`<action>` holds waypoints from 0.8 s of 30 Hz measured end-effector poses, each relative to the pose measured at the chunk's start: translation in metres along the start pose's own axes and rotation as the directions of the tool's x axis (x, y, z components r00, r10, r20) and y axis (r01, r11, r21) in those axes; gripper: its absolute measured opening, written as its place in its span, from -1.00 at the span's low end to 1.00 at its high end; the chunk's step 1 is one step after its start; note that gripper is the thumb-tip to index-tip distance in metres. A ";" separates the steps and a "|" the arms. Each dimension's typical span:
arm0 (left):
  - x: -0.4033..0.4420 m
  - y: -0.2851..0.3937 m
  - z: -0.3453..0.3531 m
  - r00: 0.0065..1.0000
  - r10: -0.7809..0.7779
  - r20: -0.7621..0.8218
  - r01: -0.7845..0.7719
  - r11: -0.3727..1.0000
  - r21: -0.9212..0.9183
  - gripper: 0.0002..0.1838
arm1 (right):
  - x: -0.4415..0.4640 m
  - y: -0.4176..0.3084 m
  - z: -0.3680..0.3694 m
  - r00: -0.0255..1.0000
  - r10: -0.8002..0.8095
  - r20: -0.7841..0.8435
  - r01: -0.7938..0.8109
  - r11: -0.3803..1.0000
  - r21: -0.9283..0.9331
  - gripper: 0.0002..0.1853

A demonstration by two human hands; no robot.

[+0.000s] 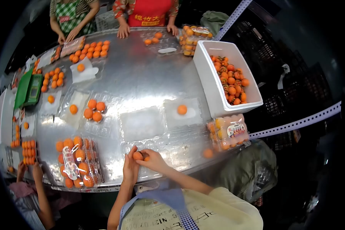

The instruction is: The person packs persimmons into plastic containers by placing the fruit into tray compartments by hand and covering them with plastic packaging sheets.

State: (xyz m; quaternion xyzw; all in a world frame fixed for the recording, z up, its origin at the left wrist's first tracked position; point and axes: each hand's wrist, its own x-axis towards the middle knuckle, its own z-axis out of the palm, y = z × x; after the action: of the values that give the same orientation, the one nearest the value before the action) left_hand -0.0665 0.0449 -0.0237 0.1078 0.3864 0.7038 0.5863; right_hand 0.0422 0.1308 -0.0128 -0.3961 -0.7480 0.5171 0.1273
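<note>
Near the table's front edge, my left hand [130, 168] and my right hand [155, 161] are close together around an orange persimmon [138, 155]. My left fingers stand upright along its left side, and my right fingers close on it from the right. A second bit of orange shows under my right fingers; I cannot tell whether it is another fruit. Just beyond my hands lies an open clear plastic clamshell box [172, 142] with white liner sheets [142, 122]. One persimmon [182, 109] rests on the right-hand sheet.
A white foam box [203, 73] full of persimmons stands at right, with a closed fruit pack [230, 132] below it. At left are a filled clamshell [78, 163], an open one [103, 128] and a green scale [32, 90]. Co-workers' hands [123, 30] are at the far edge and lower left.
</note>
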 end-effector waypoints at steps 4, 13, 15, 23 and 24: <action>0.000 -0.004 -0.001 0.994 -0.109 0.023 0.107 0.991 0.074 -0.30 | -0.001 0.015 -0.021 0.977 0.175 0.119 -0.205 0.922 0.330 -0.52; 0.000 -0.014 -0.011 0.980 -0.178 -0.084 0.188 0.972 0.141 -0.43 | 0.027 -0.016 -0.195 0.883 0.319 -0.344 0.384 -0.071 0.920 -0.52; 0.000 -0.013 -0.014 0.978 -0.187 -0.096 0.198 0.971 0.134 -0.46 | 0.025 -0.031 -0.236 0.868 0.204 -0.454 0.479 -0.096 0.873 -0.46; -0.001 -0.013 -0.020 0.966 -0.186 -0.177 0.212 0.967 0.142 -0.64 | 0.023 0.036 -0.147 0.962 0.258 -0.095 0.191 -0.379 0.905 -0.66; -0.001 -0.012 -0.020 0.965 -0.191 -0.180 0.217 0.966 0.142 -0.66 | 0.024 0.046 -0.122 0.968 0.202 -0.146 0.175 -0.131 0.976 -0.65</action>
State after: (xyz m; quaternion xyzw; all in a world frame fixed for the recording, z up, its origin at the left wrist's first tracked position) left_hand -0.0694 0.0356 -0.0455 0.0559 0.4979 0.6125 0.6114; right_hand 0.1206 0.2368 -0.0053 -0.2332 -0.0750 0.8488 0.4686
